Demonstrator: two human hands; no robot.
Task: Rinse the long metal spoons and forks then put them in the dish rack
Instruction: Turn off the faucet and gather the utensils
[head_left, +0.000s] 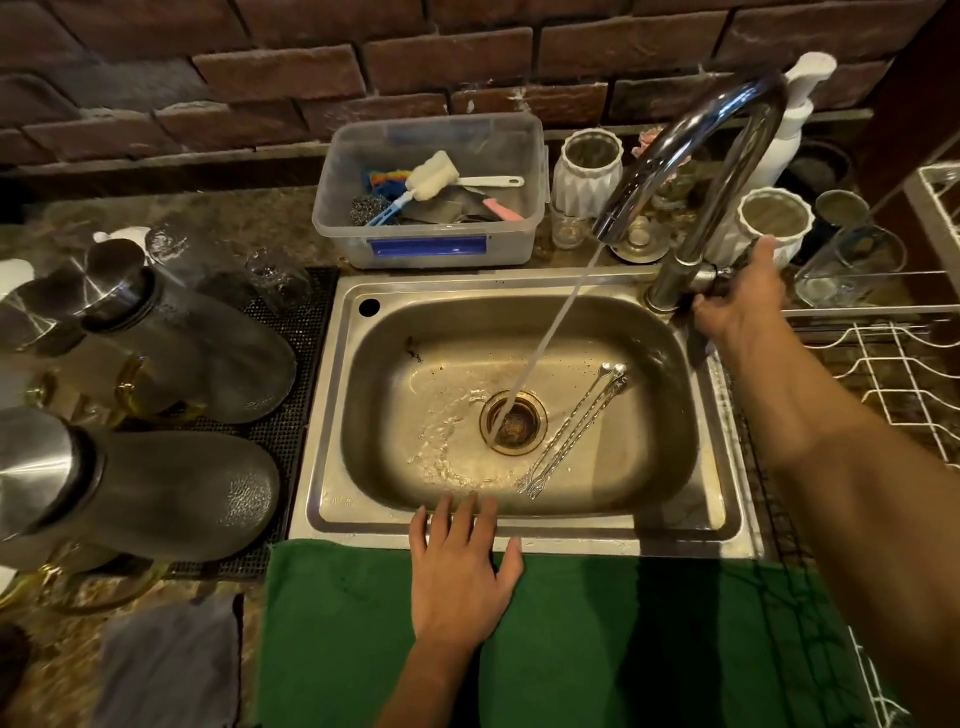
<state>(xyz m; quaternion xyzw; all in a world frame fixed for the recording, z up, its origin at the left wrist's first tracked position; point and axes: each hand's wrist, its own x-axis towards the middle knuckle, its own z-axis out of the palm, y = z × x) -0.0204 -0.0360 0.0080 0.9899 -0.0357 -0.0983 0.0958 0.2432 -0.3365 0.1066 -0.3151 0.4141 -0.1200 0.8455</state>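
Two jugs (156, 415) are laid on a black mat at the far left. The left hand (460, 577) is rested flat on the green towel (623, 639), fingers straight and slightly spread over the sink (519, 543) rim. Water (550, 332) is poured into the drain. The spoons and forks (574, 428) are lain together in the basin, right of the drain. The tap handle (719, 274) is gripped by the right hand (743, 301), fingers curled. The dish rack (893, 364) is seen at the far right.

Spoons and forks (574, 431) lie in the sink (670, 540), right of the drain (513, 423)

Only the water stream (550, 338) crosses the open sink (691, 525) above the cutlery (571, 431).
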